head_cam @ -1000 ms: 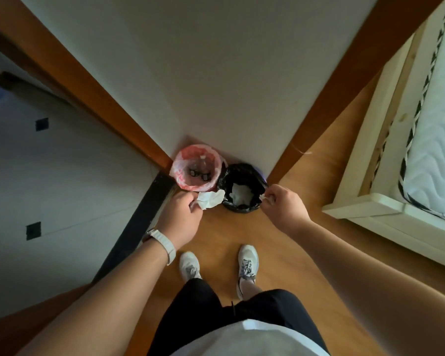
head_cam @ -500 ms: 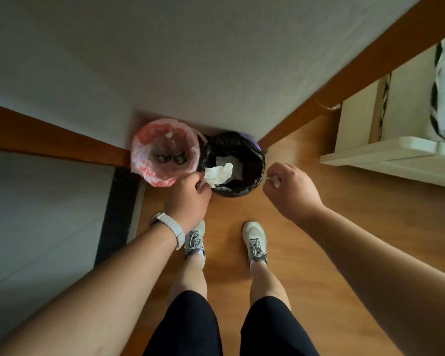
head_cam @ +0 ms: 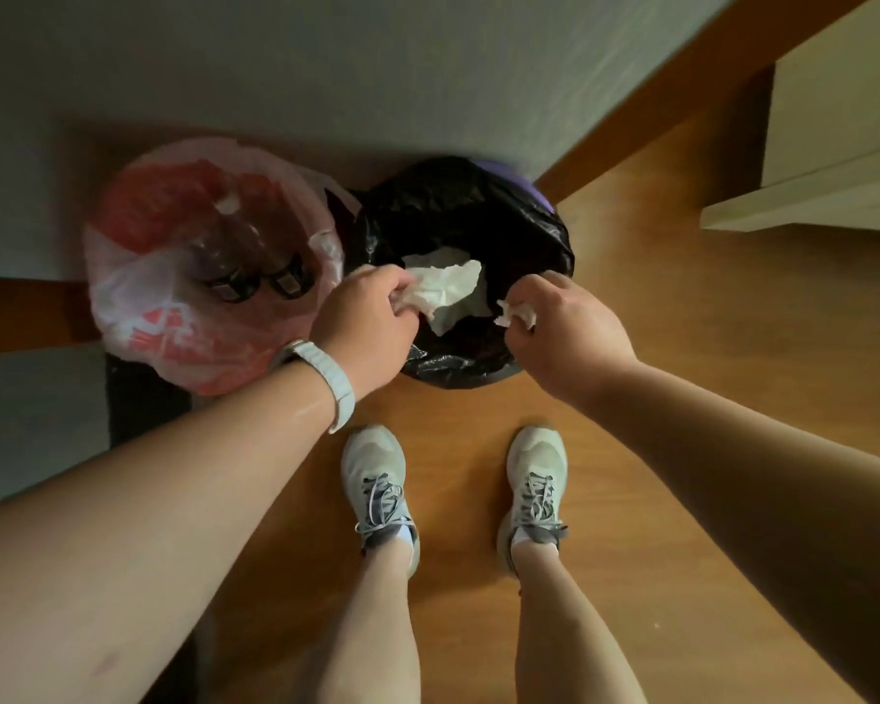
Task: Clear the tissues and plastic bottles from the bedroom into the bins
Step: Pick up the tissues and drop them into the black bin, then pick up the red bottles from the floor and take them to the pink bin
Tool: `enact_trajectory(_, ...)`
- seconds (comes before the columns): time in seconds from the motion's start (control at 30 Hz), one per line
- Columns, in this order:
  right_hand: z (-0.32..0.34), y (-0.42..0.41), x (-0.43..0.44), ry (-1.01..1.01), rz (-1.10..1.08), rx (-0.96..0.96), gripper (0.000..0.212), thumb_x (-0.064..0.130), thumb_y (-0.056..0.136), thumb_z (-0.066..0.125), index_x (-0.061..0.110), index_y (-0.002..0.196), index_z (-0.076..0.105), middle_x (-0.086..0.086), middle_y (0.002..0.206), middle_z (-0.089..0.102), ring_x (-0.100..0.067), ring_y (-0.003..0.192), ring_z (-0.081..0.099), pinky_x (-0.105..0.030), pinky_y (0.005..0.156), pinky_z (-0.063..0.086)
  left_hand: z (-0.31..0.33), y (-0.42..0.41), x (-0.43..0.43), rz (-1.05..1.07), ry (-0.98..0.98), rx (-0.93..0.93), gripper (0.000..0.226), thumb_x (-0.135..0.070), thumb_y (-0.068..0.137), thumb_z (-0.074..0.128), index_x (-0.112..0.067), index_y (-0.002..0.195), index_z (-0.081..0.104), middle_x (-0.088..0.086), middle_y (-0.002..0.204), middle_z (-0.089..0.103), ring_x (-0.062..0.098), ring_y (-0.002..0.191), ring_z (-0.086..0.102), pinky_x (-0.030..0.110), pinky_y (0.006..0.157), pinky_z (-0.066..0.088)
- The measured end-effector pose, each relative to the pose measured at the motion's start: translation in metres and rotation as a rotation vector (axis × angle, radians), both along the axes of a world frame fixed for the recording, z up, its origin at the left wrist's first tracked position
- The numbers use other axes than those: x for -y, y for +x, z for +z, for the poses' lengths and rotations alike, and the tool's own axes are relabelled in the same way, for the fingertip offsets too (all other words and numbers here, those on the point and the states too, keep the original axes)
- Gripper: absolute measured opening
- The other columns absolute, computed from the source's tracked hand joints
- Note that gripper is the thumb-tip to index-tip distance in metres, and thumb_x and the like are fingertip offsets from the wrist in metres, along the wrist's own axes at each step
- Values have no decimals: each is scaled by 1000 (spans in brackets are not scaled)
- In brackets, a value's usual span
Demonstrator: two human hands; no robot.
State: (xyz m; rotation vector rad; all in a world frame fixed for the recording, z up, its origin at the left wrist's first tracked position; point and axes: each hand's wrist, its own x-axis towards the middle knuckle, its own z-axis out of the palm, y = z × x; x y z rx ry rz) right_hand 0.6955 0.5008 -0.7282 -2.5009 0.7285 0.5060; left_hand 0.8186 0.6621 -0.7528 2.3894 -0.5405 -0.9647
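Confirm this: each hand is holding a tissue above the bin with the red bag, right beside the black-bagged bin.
Wrong bin. The head view shows the left hand holding a large tissue and the right hand a small tissue above the bin with the black bag, right beside the red-bagged bin.

1. The black-lined bin (head_cam: 483,205) stood upright with its mouth open and its glossy bag folded over the rim.
2. A large crumpled white tissue (head_cam: 448,292) hung over that bin's mouth, pinched at its left end by the left hand (head_cam: 367,322).
3. A small wadded tissue (head_cam: 516,313) was pinched in the right hand (head_cam: 565,332) above the black-lined bin's right rim.
4. The pink-bagged bin (head_cam: 138,297) stood just left of the black-lined bin, their bags touching.
5. Two clear plastic bottles (head_cam: 247,266) with dark caps lay inside the pink-bagged bin.
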Motion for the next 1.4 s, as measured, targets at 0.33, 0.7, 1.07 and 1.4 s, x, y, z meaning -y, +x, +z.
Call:
enact_trajectory(0.33,3,-27,4,-60,111,-76,39,27,88,54,15,125,56,-8,119,56,-30,103,53,-34,72,46,6,-10,-7,-158,-18,0,44,-22,88,65,-17,131,56,1,134,51,17,119,50,27,98,39)
enact_trajectory(0.7,170,-48,8,-144,52,-54,44,46,88,44,18,120,57,-4,125,56,-28,112,51,-41,88,46,178,-10,3,-406,-59,217,53,-25,88,64,-10,137,50,14,143,45,32,132,40,41,110,32)
enact_trajectory(1.07,362,-88,-20,-284,-122,89,53,53,87,44,19,126,56,-7,133,54,-31,123,47,-45,96,42,364,-46,2,-691,-66,464,56,-41,84,52,-17,134,53,17,142,48,37,131,41,55,105,38)
enact_trajectory(1.4,458,-189,16,-409,-203,115,57,56,88,44,22,134,48,-7,140,48,-30,130,40,-47,102,38,462,-107,55,-846,-127,579,55,-43,84,46,-17,131,57,15,139,52,36,128,46,54,105,38)
